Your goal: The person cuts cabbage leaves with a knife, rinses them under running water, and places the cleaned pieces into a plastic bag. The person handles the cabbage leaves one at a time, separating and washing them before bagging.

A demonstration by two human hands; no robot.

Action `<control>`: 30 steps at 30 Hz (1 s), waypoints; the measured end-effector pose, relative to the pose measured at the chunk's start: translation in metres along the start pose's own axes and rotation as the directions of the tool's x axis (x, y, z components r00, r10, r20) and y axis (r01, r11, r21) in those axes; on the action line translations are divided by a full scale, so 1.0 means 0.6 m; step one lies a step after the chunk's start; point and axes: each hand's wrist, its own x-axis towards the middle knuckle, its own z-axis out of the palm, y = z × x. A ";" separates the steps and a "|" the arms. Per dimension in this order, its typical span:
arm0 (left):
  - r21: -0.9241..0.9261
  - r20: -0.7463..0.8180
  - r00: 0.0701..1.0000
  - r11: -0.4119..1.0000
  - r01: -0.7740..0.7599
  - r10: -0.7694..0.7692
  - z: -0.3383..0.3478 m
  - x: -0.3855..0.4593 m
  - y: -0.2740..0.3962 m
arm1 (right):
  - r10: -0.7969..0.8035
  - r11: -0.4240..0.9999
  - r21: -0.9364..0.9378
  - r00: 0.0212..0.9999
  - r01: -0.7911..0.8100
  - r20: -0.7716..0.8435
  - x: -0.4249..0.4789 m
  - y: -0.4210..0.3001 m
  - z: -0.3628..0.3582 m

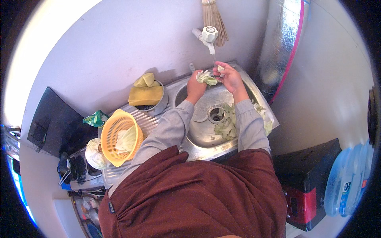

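My left hand [195, 87] grips a pale green cabbage leaf [207, 78] above the far side of a stainless steel sink [205, 135]. Just right of it, under the white tap [209, 38], my right hand [231, 78] has a small whitish leaf piece [220, 68] between its fingers. A thin stream of water falls from the spout by that hand. Loose torn leaves [226, 126] lie in the basin beside the drain [217, 114], partly hidden by my right sleeve. More leaf pieces [262, 114] rest on the sink's right rim.
On the ribbed drainboard, a yellow plastic colander [111, 119] holds a cabbage leaf [125, 139]. A cabbage head [95, 154] sits left of it. Behind stands a metal pot [160, 105] with yellow sponges [146, 94]. A straw broom [212, 17] hangs above the tap.
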 end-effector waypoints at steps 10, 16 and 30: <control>-0.089 -0.143 0.973 0.982 0.169 -0.181 -0.023 0.006 -0.021 | -0.015 0.985 -0.174 0.993 -0.006 -0.117 0.016 0.028 0.002; -0.135 -0.141 0.962 0.967 0.215 -0.234 -0.039 -0.004 -0.010 | 0.083 0.997 0.012 0.987 -0.082 -0.138 0.015 0.038 0.010; -0.165 -0.143 0.957 0.960 0.228 -0.252 -0.055 -0.016 -0.022 | 0.125 0.948 -0.266 0.973 -0.175 -0.195 0.030 0.063 0.007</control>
